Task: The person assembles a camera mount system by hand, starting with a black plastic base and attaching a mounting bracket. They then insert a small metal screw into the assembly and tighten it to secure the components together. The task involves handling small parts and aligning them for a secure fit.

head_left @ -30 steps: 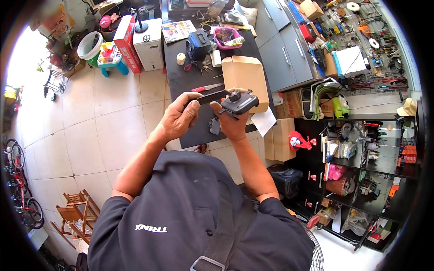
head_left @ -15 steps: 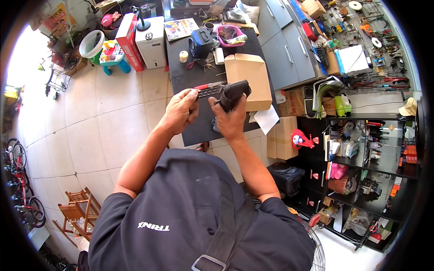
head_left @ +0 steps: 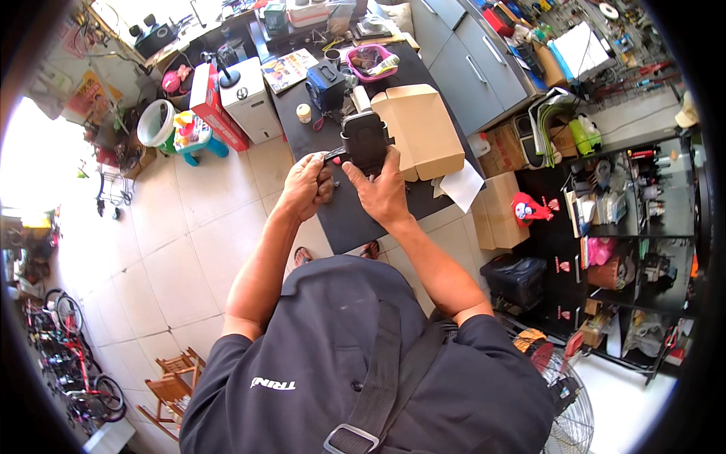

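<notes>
Over the near half of the dark table (head_left: 355, 234), my right hand (head_left: 386, 193) grips a black, rounded device with side tabs, which looks like a phone holder (head_left: 366, 140). My left hand (head_left: 304, 185) is closed, its fingers pinching the end of a short dark slotted strip (head_left: 333, 154). The strip's other end meets the left side of the phone holder; I cannot tell whether they are joined. A small red piece shows beside the strip, mostly hidden. Just right of the holder lies an open cardboard box (head_left: 423, 140).
White paper (head_left: 461, 185) hangs at the table's right edge. Farther back are a pink basket (head_left: 372, 62), a blue-black boxy device (head_left: 325, 85) and a small bottle (head_left: 303, 113). Grey cabinets (head_left: 469, 68) and black shelves (head_left: 643, 212) stand right; a fan (head_left: 571, 408) is behind me.
The phone holder has turned more upright, its broad face now showing. Both hands have drawn closer together, and the slotted strip is now largely covered. My view has shifted and tilted.
</notes>
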The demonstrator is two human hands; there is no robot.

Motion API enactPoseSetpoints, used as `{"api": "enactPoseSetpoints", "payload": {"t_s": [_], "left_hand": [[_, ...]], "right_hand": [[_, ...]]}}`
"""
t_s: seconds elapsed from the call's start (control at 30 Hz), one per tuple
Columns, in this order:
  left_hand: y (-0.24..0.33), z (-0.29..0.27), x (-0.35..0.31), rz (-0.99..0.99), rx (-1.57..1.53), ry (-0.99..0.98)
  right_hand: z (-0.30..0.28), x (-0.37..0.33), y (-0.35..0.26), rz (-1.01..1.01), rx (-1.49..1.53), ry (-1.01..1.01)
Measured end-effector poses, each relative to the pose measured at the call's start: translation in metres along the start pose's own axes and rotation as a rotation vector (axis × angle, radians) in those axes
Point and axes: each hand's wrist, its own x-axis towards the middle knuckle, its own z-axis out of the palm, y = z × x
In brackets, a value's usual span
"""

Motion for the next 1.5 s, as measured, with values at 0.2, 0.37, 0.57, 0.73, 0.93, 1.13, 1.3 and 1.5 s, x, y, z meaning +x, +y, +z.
{"api": "enactPoseSetpoints", "payload": {"t_s": [0.2,0.37,0.57,0.73,0.93,1.13,1.3,1.5], "left_hand": [[0.010,0.007,0.001,0.020,0.087,0.048],[0.021,-0.003,0.002,0.004,0.392,0.011],[0.045,0.001,-0.001,-0.070,0.346,-0.228],[0.030,-0.002,0.007,-0.124,0.322,-0.285],[0.014,0.006,0.006,-0.057,0.195,-0.159],[0.006,0.005,0.002,-0.038,0.137,-0.169],[0.013,0.015,-0.006,-0.057,0.132,-0.192],[0.006,0.017,-0.005,-0.073,0.102,-0.196]], "right_hand": [[0.007,0.001,0.013,-0.121,0.002,0.067],[-0.004,0.004,0.009,0.018,0.081,-0.027],[-0.018,0.007,0.007,0.014,0.064,-0.221],[-0.020,0.001,-0.015,0.019,-0.100,-0.187],[-0.017,-0.006,-0.031,-0.150,-0.396,-0.059],[-0.019,-0.002,-0.044,-0.135,-0.472,-0.073],[-0.024,0.003,-0.041,-0.214,-0.439,-0.051],[-0.021,0.000,-0.033,-0.295,-0.527,0.029]]}}
